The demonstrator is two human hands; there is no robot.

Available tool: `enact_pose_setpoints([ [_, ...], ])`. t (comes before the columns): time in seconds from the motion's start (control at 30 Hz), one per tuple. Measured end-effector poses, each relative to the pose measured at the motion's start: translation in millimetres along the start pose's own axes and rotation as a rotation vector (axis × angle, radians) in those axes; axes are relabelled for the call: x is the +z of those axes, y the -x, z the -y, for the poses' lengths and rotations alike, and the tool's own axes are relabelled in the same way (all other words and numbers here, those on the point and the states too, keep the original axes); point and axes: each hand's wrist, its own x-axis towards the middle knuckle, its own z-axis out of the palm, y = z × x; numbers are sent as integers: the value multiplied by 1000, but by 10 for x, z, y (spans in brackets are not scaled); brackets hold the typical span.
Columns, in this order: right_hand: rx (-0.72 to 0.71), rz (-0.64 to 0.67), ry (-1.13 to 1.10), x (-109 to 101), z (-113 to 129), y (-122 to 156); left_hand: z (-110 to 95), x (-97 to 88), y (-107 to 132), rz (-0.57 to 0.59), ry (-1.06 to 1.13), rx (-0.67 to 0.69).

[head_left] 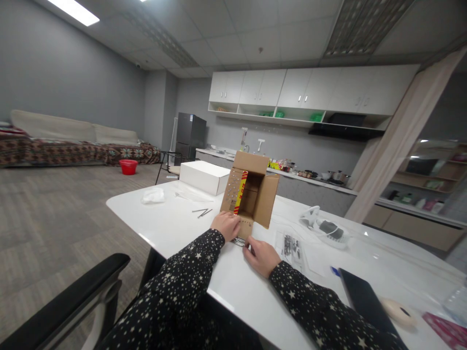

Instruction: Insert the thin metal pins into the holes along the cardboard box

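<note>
A small brown cardboard box [251, 192] lies on its side on the white table [175, 221], its flaps open toward me and a red and yellow label on one flap. My left hand [226, 225] rests curled on the box's lower flap, holding it down. My right hand [260, 254] lies on the table just below the box, its fingers closed near a small dark, shiny item [239, 241] at the flap's edge. I cannot make out that item.
A white closed box [203, 176], crumpled plastic [153, 195] and thin dark sticks [202, 212] lie farther back. Clear bags [292, 246], a white device [324, 227], a black tablet [365, 301] and a tape roll [399, 311] lie right. A black chair arm [65, 304] is at lower left.
</note>
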Motion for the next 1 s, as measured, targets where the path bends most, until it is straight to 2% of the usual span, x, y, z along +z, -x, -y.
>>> enact_pose_setpoints([
  [0.3, 3, 9, 3, 6, -9, 0, 22, -100, 17, -5, -89, -236],
  [0.53, 13, 10, 6, 3, -6, 7, 128, -103, 15, -46, -59, -329],
  [0.77, 19, 4, 7, 22, -21, 14, 231, -131, 36, -97, 10, -493],
  [0.9, 18, 2, 3, 21, -20, 13, 262, -97, 39, -75, 20, -506],
  [1.0, 18, 4, 0, 13, -17, 11, 256, -60, 33, -55, 28, -447],
])
